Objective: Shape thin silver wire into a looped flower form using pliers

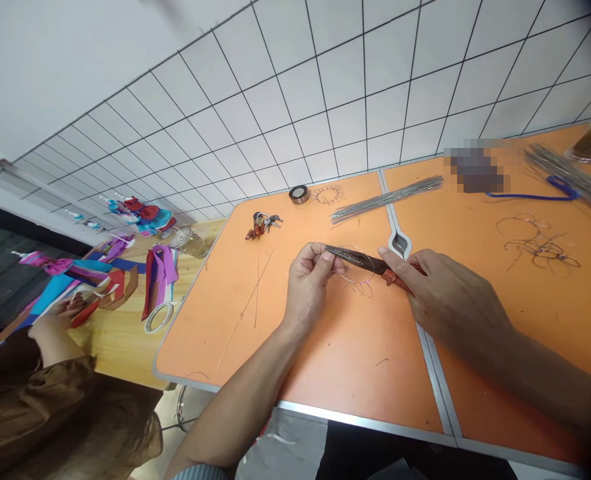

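Observation:
My right hand (440, 287) is closed round the handles of long-nosed pliers (358, 259), whose dark jaws point left. At the tip of the jaws, the thumb and fingers of my left hand (309, 283) pinch a thin wire piece (364, 288) bent into loops. The loops hang below and around the pliers, just over the orange table (355, 373). Fingers and jaws partly hide the wire, so I cannot tell exactly where the pliers grip it. Two loose straight wires (248, 303) lie to the left of my left hand.
Behind my hands lie a bundle of straight wires (385, 200), a tape roll (299, 194) and keys (265, 225). Tangled wire loops (540, 247) and another wire bundle (570, 177) are at right. At left, a co-worker's hand (58, 320) is among colourful ribbons (160, 277) on a wooden table.

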